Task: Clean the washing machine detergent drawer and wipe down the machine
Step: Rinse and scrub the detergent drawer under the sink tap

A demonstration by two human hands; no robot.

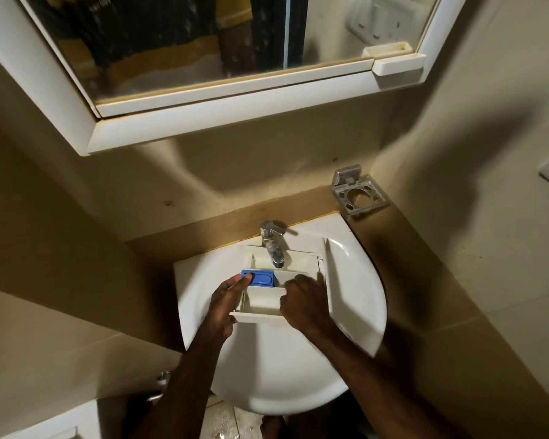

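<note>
The white detergent drawer (pixel 263 301) lies across the white wash basin (pixel 355 280), right under the chrome tap (pixel 274 245). A blue insert (pixel 262 278) sits in its left compartment. My left hand (pixel 227 296) holds the drawer's left side, with the thumb pressed on the blue insert. My right hand (pixel 305 301) grips the drawer's right side, fingers curled over its inner wall. No water can be seen running from the tap. The washing machine is out of view.
A white-framed mirror cabinet (pixel 235 99) hangs low over the basin. A metal holder (pixel 358 194) juts from the wall at the right corner. Beige walls close in on both sides. A white surface (pixel 61 419) lies at lower left.
</note>
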